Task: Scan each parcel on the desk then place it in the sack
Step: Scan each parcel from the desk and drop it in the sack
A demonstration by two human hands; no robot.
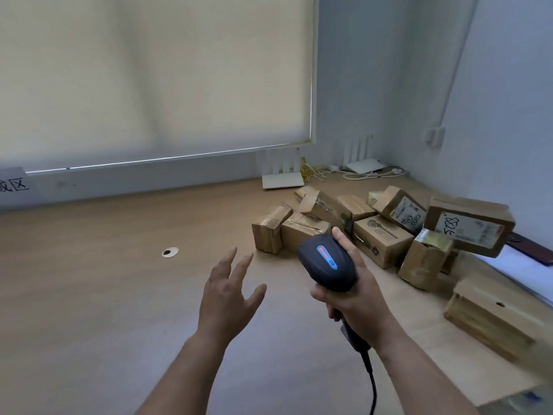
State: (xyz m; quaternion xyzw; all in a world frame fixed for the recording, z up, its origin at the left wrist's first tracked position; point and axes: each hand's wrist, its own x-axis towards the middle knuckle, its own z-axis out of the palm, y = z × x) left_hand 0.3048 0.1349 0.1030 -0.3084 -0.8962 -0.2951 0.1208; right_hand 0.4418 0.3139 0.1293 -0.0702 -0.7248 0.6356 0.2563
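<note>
Several brown cardboard parcels lie heaped on the wooden desk (119, 280) at the right, among them a small taped box (269, 232) nearest my hands, a printed box (381, 239) and a large one with a white label (469, 226). My right hand (356, 298) grips a black barcode scanner (327, 263) by its handle, its head aimed toward the heap, its cable trailing down. My left hand (229, 292) hovers above the desk with fingers spread, holding nothing, left of the small taped box. No sack is in view.
Two white routers (282, 178) (363, 165) with cables stand at the back near the wall corner. A cable hole (170, 252) is set in the desk. A flat cardboard box (496, 313) lies at the right edge. White paper and a dark item (535, 250) sit far right.
</note>
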